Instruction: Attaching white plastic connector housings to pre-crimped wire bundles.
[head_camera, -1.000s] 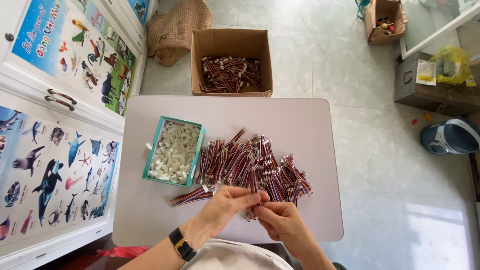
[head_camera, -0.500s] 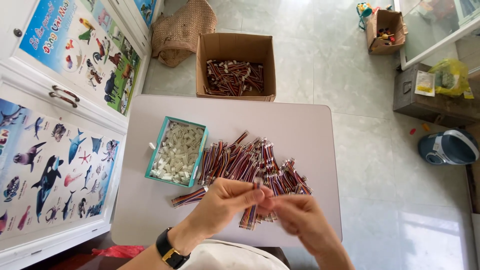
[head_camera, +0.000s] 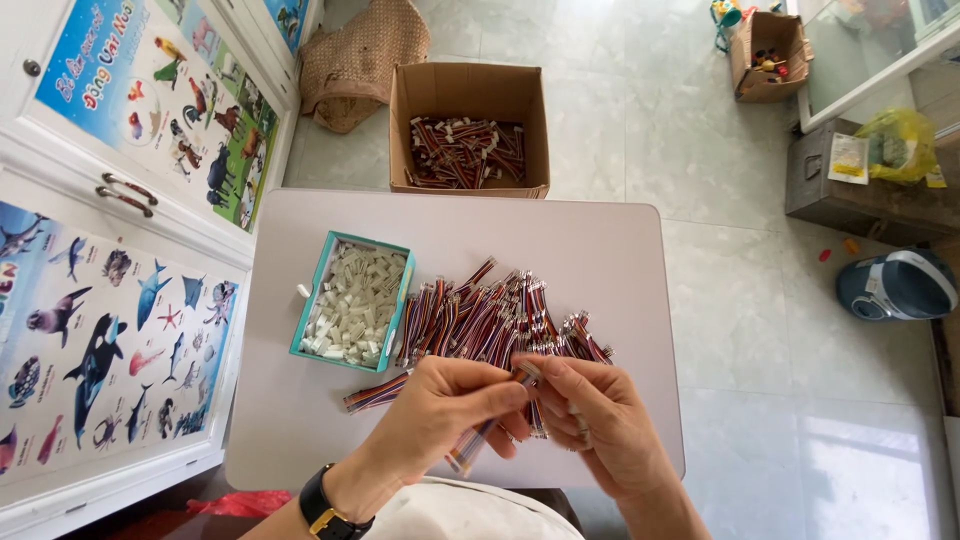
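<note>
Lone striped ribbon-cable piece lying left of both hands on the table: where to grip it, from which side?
Judging by its pose, grip the flat multicoloured ribbon-cable piece mid-length, pinching across its narrow width from above. It lies flat on the pale lilac tabletop, slanted, with bare table along its near and left sides. Its right end runs toward the left hand and the heap of similar cables, so come in from the lower left.

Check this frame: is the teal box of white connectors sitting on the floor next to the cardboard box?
No, the teal box sits on the table, left of the wire pile; only the cardboard box is on the floor.
</note>
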